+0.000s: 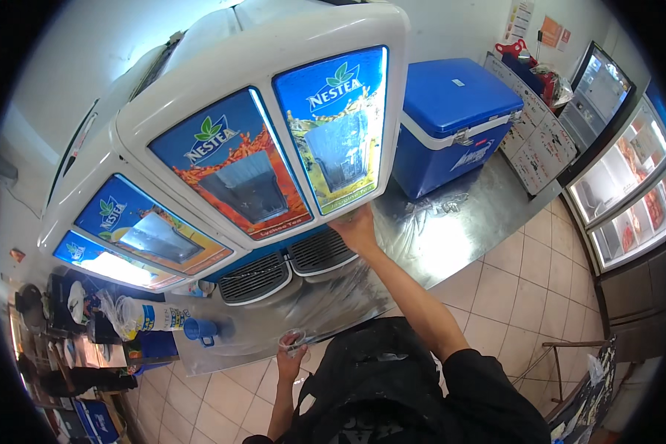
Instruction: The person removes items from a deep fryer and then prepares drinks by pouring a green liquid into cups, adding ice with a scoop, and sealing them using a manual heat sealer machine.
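Note:
My right hand [356,228] reaches up under the lower edge of the right-hand drink dispenser [211,65], below its jasmine tea panel. Its fingertips are hidden by the housing, so what they touch cannot be told. Low in front of me, my left hand [290,358] holds a clear plastic cup [292,339] near the steel table's front edge. Two black drip trays [255,277] stick out beneath the dispenser, the right one just beside my right wrist. A blue mug [200,331] stands on the table to the left of my left hand.
A blue cooler box [449,127] with its lid down stands on the steel table [361,299], right of the dispenser. Behind it leans a written whiteboard [538,139]. Packed plastic cups [150,316] lie at the left. Lit display fridges [621,183] stand far right.

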Demonstrator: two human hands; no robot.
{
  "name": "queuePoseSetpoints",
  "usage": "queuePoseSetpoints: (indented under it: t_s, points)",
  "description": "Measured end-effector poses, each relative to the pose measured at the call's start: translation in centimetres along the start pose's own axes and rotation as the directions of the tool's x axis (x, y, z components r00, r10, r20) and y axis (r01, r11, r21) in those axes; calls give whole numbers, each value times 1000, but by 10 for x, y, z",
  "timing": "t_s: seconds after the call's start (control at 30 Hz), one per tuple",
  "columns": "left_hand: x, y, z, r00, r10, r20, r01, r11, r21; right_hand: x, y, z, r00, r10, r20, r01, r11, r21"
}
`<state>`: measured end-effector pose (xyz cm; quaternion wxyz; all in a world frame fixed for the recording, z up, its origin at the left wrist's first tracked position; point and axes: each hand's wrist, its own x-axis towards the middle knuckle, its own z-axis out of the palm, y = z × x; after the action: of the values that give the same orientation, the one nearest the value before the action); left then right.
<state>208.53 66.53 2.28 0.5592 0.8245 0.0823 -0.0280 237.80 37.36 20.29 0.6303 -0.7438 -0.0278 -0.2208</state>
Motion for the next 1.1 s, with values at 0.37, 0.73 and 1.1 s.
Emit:
queuePoseSetpoints:
  t_s: [0.37,0.73,1.1]
  points:
    - [-3,16,1,996,-79,-34,78,997,-5,11,14,-14,981,94,171,-122,979,166]
    - [-2,-20,3,999,-37,-30,35,996,-80,17,15,-18,956,136,261,-187,966,180]
    - [-5,13,0,995,-85,-49,82,995,-55,15,20,-15,979,55,196,-92,978,187]
